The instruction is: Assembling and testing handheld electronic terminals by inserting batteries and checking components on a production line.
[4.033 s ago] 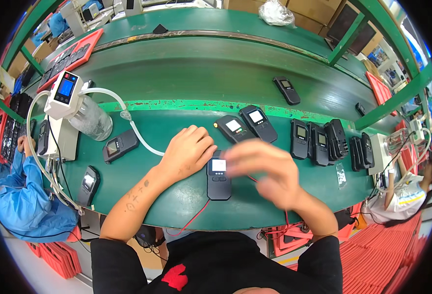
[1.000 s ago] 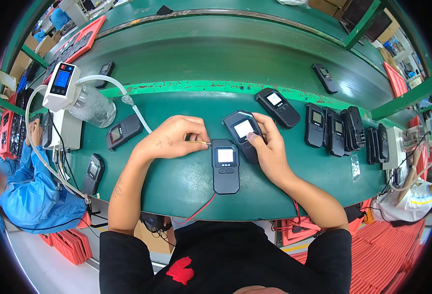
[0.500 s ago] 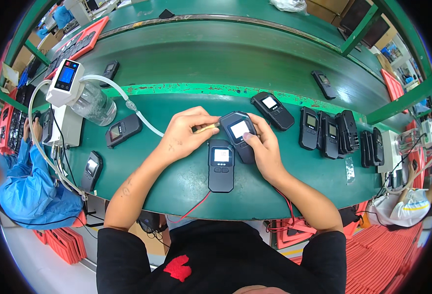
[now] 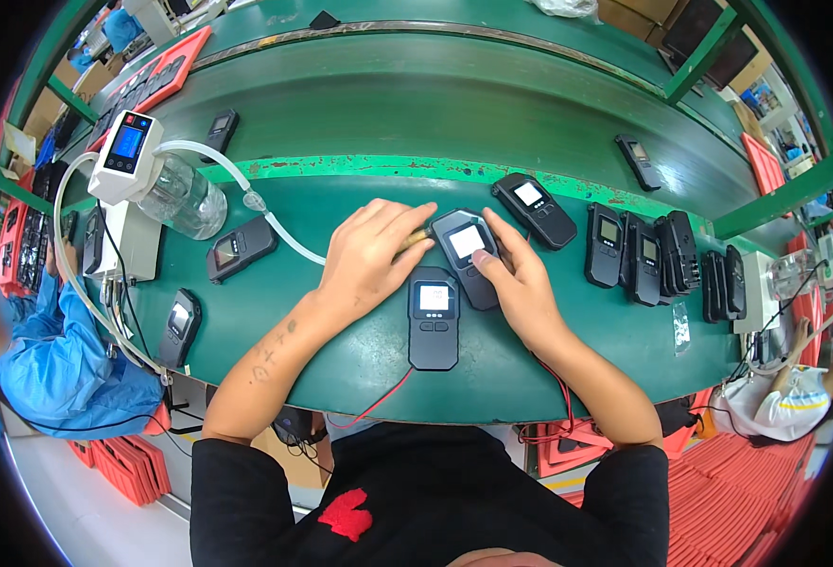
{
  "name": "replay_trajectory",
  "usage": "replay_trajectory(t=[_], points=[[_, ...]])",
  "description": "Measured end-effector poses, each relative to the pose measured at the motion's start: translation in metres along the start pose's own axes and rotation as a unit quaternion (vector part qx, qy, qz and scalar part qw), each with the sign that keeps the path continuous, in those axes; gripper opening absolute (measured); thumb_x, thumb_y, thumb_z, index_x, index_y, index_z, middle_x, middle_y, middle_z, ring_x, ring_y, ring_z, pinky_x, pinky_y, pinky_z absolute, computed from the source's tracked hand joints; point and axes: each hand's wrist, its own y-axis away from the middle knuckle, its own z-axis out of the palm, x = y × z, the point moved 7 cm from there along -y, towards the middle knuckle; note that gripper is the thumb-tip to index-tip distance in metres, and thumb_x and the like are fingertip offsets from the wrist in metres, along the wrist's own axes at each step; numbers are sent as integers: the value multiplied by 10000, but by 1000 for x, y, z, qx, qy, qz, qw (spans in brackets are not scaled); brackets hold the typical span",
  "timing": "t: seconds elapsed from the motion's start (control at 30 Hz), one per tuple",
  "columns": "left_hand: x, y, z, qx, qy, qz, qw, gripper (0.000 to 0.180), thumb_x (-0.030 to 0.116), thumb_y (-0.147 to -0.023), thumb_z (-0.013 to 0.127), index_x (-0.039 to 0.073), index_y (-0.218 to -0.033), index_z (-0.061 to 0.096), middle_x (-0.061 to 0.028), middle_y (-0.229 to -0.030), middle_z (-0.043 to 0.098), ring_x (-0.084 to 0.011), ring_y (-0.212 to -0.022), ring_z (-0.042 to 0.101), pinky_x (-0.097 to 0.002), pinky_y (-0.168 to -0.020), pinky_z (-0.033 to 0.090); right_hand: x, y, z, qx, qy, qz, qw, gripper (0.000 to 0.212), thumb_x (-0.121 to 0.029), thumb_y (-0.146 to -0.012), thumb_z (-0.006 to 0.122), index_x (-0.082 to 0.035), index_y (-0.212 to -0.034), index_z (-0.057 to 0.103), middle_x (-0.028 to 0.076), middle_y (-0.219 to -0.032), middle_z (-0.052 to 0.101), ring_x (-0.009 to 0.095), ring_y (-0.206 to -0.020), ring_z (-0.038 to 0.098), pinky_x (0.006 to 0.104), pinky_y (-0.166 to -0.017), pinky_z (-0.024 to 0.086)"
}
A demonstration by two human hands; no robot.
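Observation:
In my right hand (image 4: 519,280) is a black handheld meter (image 4: 474,290) with a lit white screen; the thumb lies at the screen's lower edge. My left hand (image 4: 371,244) pinches a thin yellowish nozzle (image 4: 415,239), its end at the meter's upper left corner. A clear hose (image 4: 295,244) runs in under this hand; its join with the nozzle is hidden. Just below the hands, a second black meter (image 4: 433,342) with a lit screen lies flat on the green table (image 4: 341,378), a red wire (image 4: 385,397) at its lower left.
At left stands a white pump unit (image 4: 128,156) on a clear bottle (image 4: 185,200), with several meters around it. A lit meter (image 4: 535,211) lies beyond my right hand, and a row of meters (image 4: 640,260) stands further right. A person in blue (image 4: 76,369) sits at far left.
My left hand has turned so its back faces up more, still pinching the nozzle beside the meter. My right hand and its meter have shifted only slightly.

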Motion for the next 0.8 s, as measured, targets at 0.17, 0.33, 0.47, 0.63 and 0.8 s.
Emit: replay_trajectory(t=[0.17, 0.33, 0.47, 0.63, 0.8], points=[[37, -10, -10, -161, 25, 20, 986, 735, 296, -764, 898, 50, -1400, 625, -132, -1195, 673, -352, -1111, 637, -463, -988, 501, -6, 6, -6, 37, -61, 8, 997, 611, -74, -1058, 556, 32, -1617, 333, 178, -1624, 431, 267, -1480, 453, 383, -1218, 356], [62, 14, -6, -312, 44, 26, 949, 1113, 507, -662, 927, 75, -1569, 449, -199, -1456, 526, -409, -1376, 485, -508, -1147, 400, -17, 0, -12, 41, -21, -57, 997, 575, -76, -1054, 556, 31, -1590, 380, 167, -1596, 465, 275, -1478, 461, 392, -1218, 364], [66, 11, -5, -340, 16, 17, 940, 1260, 501, -606, 961, 66, -1620, 351, -219, -1526, 459, -428, -1401, 462, -507, -1167, 397, -24, 3, -20, 60, -76, -24, 995, 516, -84, -1054, 550, 37, -1543, 437, 155, -1544, 517, 260, -1441, 496, 386, -1188, 395], [61, -9, -28, -182, 52, 23, 982, 1315, 482, -577, 989, 46, -1625, 324, -229, -1555, 449, -432, -1424, 451, -531, -1165, 394, -65, 14, -16, 5, 86, -155, 984, 475, -66, -1042, 571, 41, -1497, 481, 131, -1435, 591, 229, -1337, 569, 367, -1119, 449], [56, -7, -37, -6, 26, 135, 990, 1304, 487, -577, 980, 24, -1611, 336, -233, -1594, 400, -451, -1437, 426, -563, -1175, 387, -49, 32, 24, -217, -61, -41, 973, 465, -100, -1045, 630, 61, -1465, 515, 104, -1340, 643, 179, -1238, 608, 348, -1067, 486]])
